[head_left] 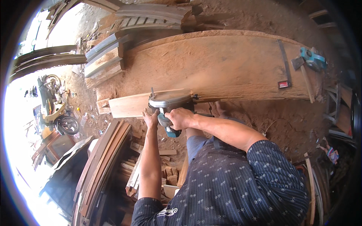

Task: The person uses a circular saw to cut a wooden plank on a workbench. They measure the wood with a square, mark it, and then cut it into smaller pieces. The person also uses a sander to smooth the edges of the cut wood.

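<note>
A circular saw with a grey guard and a teal and black body rests on the near edge of a long wooden board. My right hand is closed around its handle. My left hand is at the saw's left side, its fingers gripping there by the board's near edge; part of them is hidden behind the saw. Beyond the saw lies a broad, dusty wooden slab, with sawdust over its surface.
On the slab's right end lie a hammer, a teal power tool and a square. Stacked timber sits at its left end. More planks stand at lower left; a motorbike is farther left.
</note>
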Motion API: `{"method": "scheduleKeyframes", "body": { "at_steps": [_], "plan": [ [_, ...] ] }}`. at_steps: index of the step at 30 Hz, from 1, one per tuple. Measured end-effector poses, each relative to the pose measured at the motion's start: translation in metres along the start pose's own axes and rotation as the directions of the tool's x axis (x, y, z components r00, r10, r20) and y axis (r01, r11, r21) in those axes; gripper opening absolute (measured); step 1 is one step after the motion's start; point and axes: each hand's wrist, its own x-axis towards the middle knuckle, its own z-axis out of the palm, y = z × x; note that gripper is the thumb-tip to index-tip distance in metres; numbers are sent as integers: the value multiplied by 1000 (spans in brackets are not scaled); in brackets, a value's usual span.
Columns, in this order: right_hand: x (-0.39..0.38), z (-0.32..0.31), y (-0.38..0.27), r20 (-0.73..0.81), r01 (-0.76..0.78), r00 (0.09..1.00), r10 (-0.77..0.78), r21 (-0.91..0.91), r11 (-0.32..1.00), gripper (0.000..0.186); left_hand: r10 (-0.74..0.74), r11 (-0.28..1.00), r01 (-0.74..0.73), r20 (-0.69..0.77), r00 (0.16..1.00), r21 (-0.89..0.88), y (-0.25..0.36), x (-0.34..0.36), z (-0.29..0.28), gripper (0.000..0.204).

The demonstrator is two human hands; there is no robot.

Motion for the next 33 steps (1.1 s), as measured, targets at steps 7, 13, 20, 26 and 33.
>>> {"method": "scheduleKeyframes", "body": {
  "at_steps": [7,13,20,26,33],
  "plan": [
    [26,16,-7,-33,46,998,-46,-8,999,36,14,995,-12,25,1000,-96,-28,28,-16,95],
    [45,16,-20,15,37,999,-37,6,999,35,14,994,-14,0,1000,-106,-31,37,-29,96],
    [63,22,-28,23,52,998,-52,6,999,33,46,999,-46,-30,999,-20,-40,50,-43,94],
    [82,30,-35,41,54,998,-55,12,998,34,93,995,-92,-68,993,23,-50,61,-55,90],
    [104,41,-50,36,44,998,-45,18,999,36,100,993,-91,-123,987,77,-59,70,-70,87]
  ]
}}
